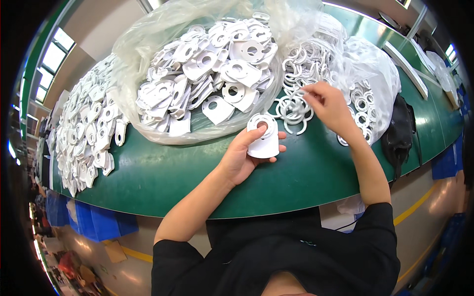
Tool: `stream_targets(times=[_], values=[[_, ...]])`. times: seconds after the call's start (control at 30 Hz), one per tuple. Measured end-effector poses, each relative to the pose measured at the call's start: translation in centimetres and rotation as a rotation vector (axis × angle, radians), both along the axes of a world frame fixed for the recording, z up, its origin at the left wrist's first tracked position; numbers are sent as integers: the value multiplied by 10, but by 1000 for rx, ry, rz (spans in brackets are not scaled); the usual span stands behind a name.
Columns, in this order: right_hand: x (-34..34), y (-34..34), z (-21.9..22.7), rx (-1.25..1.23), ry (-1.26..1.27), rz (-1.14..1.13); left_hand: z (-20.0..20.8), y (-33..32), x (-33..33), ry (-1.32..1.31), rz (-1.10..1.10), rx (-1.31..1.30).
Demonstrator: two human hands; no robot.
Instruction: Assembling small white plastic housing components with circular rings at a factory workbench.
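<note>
My left hand (242, 153) holds a white plastic plate (265, 147) above the green table. The plate has a rounded top with a circular hole and a straight lower edge; my thumb lies over the hole's rim and my fingers wrap behind. To its right, my right hand (328, 106) is closed in a pinch on a thin white plastic ring (297, 98), over a loose cluster of white open rings (295, 114). My fingertips partly hide the pinched ring.
A clear plastic bag (148, 135) full of similar white plates (217, 109) lies open ahead. Smaller white holed parts (81, 143) are heaped at the left. Another bag (382, 74) of round rings (361, 105) and a black pouch (399, 133) lie on the green table (187, 182) at the right.
</note>
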State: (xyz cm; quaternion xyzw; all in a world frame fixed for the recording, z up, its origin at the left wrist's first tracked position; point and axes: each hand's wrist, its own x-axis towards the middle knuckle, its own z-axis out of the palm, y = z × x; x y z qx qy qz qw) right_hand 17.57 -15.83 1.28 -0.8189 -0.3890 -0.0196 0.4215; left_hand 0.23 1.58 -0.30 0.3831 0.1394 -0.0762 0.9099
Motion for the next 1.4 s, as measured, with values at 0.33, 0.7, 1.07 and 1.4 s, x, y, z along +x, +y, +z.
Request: stream_targets(times=[0.33,0.7,1.07,1.4], values=[[-14,-1,26,90,427,22,3,-3,1,-28,105,89],[-43,15,1,434,1455,354,5,-8,3,-75,369,186],[-52,23,3,271,1390,228,-1,4,4,-119,491,386],[-35,18,-8,274,774,286,8,-6,2,-128,237,291]])
